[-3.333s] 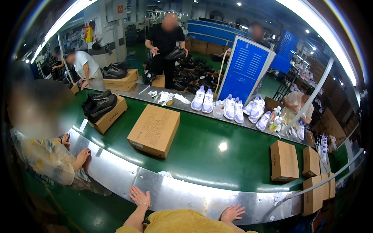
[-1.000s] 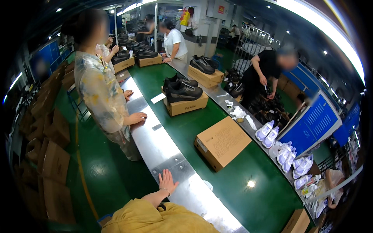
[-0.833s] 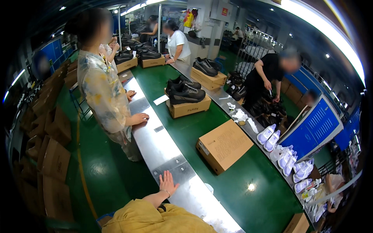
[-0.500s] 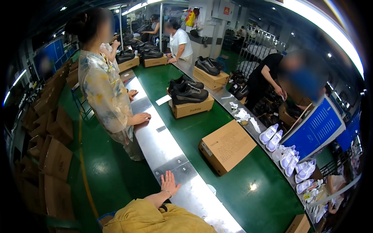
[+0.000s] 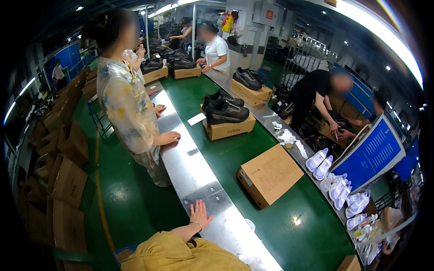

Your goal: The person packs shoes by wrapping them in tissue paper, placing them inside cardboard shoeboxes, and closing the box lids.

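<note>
My left hand (image 5: 200,216) lies flat, fingers spread and palm down, on the metal edge (image 5: 199,171) of the workbench. It holds nothing, and a thin bracelet circles the wrist. Nearest to it on the green belt is a closed brown shoebox (image 5: 270,176), apart from the hand and to its right. Farther along, a pair of black sneakers (image 5: 226,110) sits on another shoebox (image 5: 230,128), with a white paper slip (image 5: 196,119) beside it. My right hand is outside the picture.
A person in a patterned blouse (image 5: 126,99) stands on the left, hands on the metal edge. White-and-lilac sneakers (image 5: 340,194) and crumpled paper (image 5: 286,136) line the right ledge. Stacked cartons (image 5: 68,185) fill the left floor. Across the belt, a person in black (image 5: 312,90) bends over.
The whole view has shifted slightly, so things sit a little lower and farther right. The person in black has moved their arms lower. My left hand keeps its place on the metal.
</note>
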`<state>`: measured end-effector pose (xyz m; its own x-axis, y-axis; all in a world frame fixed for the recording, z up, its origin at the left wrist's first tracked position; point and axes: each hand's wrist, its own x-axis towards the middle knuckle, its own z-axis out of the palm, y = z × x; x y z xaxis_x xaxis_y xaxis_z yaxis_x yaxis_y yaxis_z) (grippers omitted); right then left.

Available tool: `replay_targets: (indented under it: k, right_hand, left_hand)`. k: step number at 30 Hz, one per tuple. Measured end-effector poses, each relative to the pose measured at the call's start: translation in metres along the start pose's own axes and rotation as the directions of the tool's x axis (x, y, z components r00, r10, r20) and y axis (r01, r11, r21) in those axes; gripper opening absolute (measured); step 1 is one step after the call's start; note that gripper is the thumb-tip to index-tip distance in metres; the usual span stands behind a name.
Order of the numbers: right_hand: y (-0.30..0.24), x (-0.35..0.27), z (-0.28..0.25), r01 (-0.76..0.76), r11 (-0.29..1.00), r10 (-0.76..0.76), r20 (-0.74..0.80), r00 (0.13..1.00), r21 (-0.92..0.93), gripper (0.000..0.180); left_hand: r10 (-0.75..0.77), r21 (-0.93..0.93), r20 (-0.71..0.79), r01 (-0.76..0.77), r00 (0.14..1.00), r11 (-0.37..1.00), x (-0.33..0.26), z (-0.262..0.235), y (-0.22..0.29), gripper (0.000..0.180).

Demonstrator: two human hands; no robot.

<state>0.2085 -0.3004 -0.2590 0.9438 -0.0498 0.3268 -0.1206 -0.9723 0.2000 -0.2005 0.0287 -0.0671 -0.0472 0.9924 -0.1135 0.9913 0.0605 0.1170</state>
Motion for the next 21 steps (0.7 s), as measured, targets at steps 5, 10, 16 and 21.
replay_targets:
  k: [5, 10, 16, 21]
  right_hand:
    - [-0.002, 0.0, -0.003, 0.014, 1.0, -0.014, 0.001, 1.0, 0.006, 0.057]
    - [-0.005, 0.001, -0.01, 0.022, 1.0, -0.022, 0.006, 1.0, 0.009, 0.057]
    - [-0.007, 0.001, -0.018, 0.031, 0.999, -0.031, 0.013, 0.999, 0.013, 0.057]
    - [-0.007, 0.003, -0.026, 0.036, 0.999, -0.036, 0.019, 0.999, 0.013, 0.056]
  left_hand:
    - [0.013, -0.032, -0.052, -0.015, 0.999, 0.999, -0.002, 0.003, -0.003, 0.079]
    - [0.013, -0.029, -0.052, -0.014, 0.999, 0.999, -0.002, 0.002, -0.003, 0.079]
    - [0.016, -0.024, -0.05, -0.017, 0.999, 1.0, -0.001, 0.0, -0.003, 0.079]
    - [0.017, -0.023, -0.035, -0.017, 0.999, 1.0, -0.001, -0.003, -0.002, 0.08]
